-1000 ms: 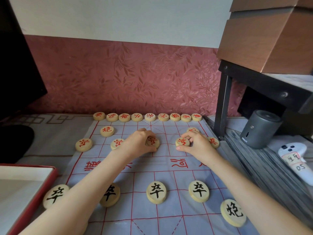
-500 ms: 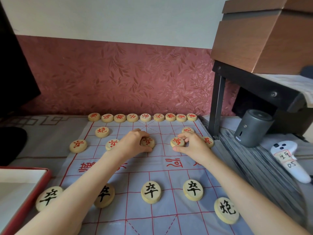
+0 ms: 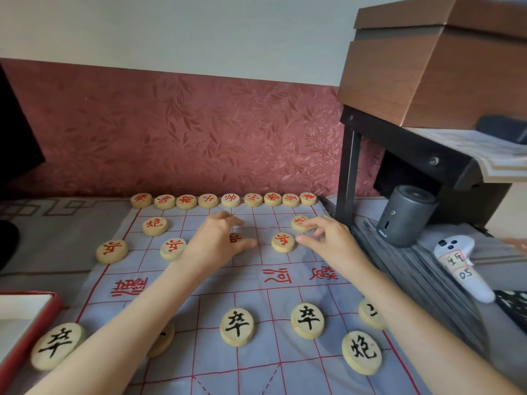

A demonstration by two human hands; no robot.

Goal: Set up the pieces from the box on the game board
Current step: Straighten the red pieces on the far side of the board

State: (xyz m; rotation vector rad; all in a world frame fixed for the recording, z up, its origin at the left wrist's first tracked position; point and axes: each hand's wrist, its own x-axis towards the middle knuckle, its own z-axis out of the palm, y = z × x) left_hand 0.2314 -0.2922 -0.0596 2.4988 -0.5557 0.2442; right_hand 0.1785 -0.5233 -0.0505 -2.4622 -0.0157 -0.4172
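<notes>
Pieces with black 卒 [image 3: 237, 326] and 炮 [image 3: 361, 352] lie flat near the board's [image 3: 299, 283] near edge, characters upright toward the wearer. Mid-board, red 河 is printed upside down. Left hand [image 3: 216, 240], fingers loosely spread, covers a red piece [image 3: 235, 238]; whether it touches, cannot tell. Right hand [image 3: 328, 238], open, fingertips beside a red 兵 [image 3: 283, 242]. Nine red pieces [image 3: 230, 199] line the far edge.

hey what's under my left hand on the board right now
A red-lettered piece lies under the left hand, between thumb and fingers. Only its edge shows; the palm covers the rest.
</notes>
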